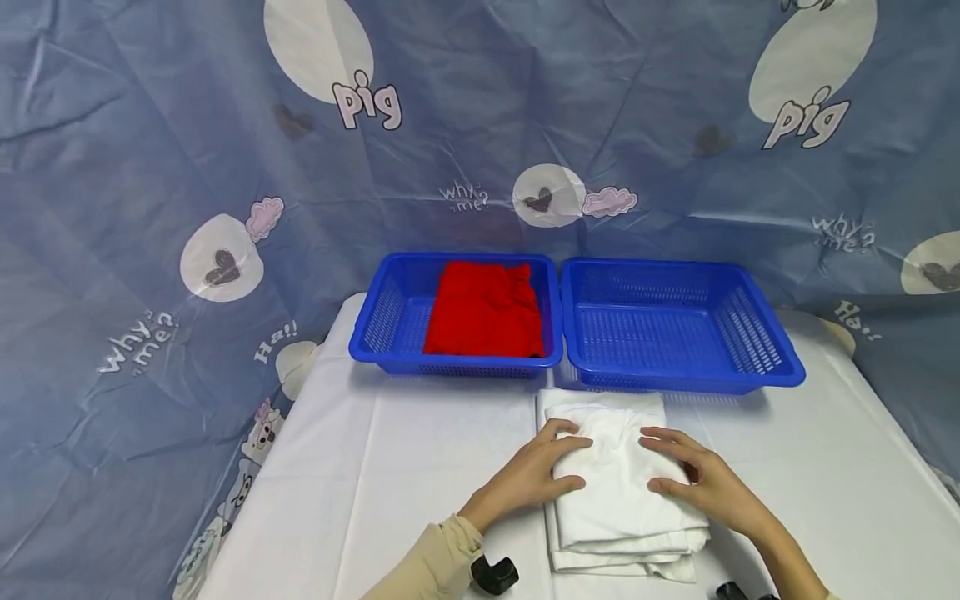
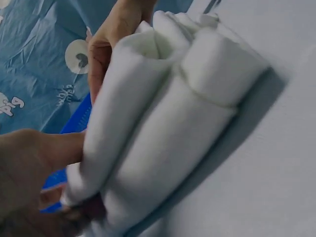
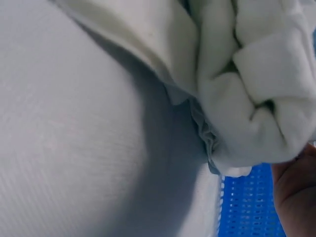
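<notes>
A stack of folded white cloth (image 1: 622, 492) lies on the table before the baskets, its near edge showing several thick layers. My left hand (image 1: 536, 471) holds its left side, thumb and two fingertips over the top. From the right, my right hand (image 1: 708, 483) holds the other side in the same way. Close up in the left wrist view, the rolled folds of the cloth (image 2: 148, 143) sit between the left hand (image 2: 34, 173) and the right hand (image 2: 113, 44). The right wrist view shows the cloth's bulging folds (image 3: 261, 98) beside part of the right hand (image 3: 298, 192).
Two blue plastic baskets stand side by side at the back: a left basket (image 1: 367, 333) with a folded red cloth (image 1: 487, 312) in it, and a right basket (image 1: 682, 375). White cloth covers the table (image 1: 435, 450). A printed blue curtain (image 1: 450, 125) hangs behind.
</notes>
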`<action>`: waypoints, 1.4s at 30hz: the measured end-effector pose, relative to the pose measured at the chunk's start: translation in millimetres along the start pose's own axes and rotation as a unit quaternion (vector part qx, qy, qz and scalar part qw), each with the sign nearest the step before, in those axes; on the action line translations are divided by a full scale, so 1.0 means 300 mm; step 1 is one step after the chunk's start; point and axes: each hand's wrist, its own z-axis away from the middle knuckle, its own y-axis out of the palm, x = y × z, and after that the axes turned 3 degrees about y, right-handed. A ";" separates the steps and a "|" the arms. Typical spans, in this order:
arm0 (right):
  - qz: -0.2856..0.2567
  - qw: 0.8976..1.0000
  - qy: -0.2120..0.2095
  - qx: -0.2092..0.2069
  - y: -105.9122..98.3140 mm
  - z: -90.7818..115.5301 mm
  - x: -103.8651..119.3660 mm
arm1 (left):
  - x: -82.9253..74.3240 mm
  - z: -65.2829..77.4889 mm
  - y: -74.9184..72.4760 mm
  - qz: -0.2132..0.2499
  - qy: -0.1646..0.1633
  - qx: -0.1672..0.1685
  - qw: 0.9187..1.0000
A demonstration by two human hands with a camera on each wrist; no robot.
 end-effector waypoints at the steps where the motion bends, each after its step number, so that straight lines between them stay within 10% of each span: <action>1: -0.002 1.000 0.002 0.001 0.002 0.004 0.000 | 0.001 0.001 0.007 0.005 0.008 -0.006 1.000; 11: -0.005 1.000 0.012 -0.009 0.001 0.012 0.012 | -0.018 -0.002 0.033 -0.031 0.046 -0.103 0.993; 42: -0.028 0.993 -0.023 -0.111 -0.076 -0.052 0.077 | -0.103 -0.133 -0.211 -0.085 0.147 -0.126 0.977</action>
